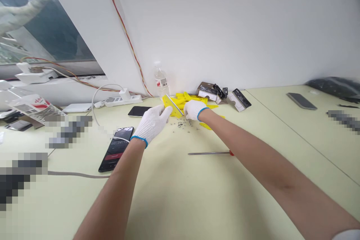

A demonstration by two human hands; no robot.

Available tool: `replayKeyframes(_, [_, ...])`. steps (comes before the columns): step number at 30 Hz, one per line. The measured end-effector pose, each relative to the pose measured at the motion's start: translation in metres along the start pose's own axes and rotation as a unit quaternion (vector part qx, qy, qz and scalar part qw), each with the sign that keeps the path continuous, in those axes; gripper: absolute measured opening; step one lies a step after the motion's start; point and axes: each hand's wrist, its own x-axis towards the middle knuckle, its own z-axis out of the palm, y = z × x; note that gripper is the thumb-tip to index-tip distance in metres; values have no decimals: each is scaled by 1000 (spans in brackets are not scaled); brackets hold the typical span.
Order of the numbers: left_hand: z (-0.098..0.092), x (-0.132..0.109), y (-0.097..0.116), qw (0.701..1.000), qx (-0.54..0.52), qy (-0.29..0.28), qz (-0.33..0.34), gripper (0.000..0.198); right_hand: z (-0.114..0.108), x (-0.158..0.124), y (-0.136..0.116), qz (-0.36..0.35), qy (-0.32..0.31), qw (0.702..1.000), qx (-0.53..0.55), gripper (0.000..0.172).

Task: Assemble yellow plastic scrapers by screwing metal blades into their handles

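Both my hands wear white knit gloves. My left hand (152, 122) and my right hand (194, 109) are closed on the two ends of a flat yellow plastic piece (171, 105) with a metal strip along one edge, held tilted just above the table. Small metal screws (184, 123) lie scattered on the table right under it. Behind my right hand is a pile of more yellow plastic pieces (184, 99). A screwdriver with a red handle (209, 153) lies on the table nearer to me, below my right forearm.
A black phone showing a timer (116, 149) lies left of my left arm, another phone (140, 111) further back. A clear bottle (161, 80), a white power strip (123, 100) and small black-and-white boxes (222, 95) line the wall. A dark phone (302, 101) lies far right.
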Motion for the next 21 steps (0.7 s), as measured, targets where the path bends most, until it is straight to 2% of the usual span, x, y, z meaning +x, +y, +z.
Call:
replayKeyframes(6, [2,2,-2,1000,2,7,-12,46,-2,8,-3,-12,-28,999,-17,40])
replayKeyframes(12, [4,3,-6,1000,-7,2,-9,45,5,13,3,-23,-29,999,8,32])
replayKeyframes(17, [7,3,-7,1000,23,-9,-2,45,4,4,20,-22,32,997,73,24])
replayKeyframes(21, [14,3,-6,999,40,-30,17,43,6,-24,37,-31,109,982,151,25])
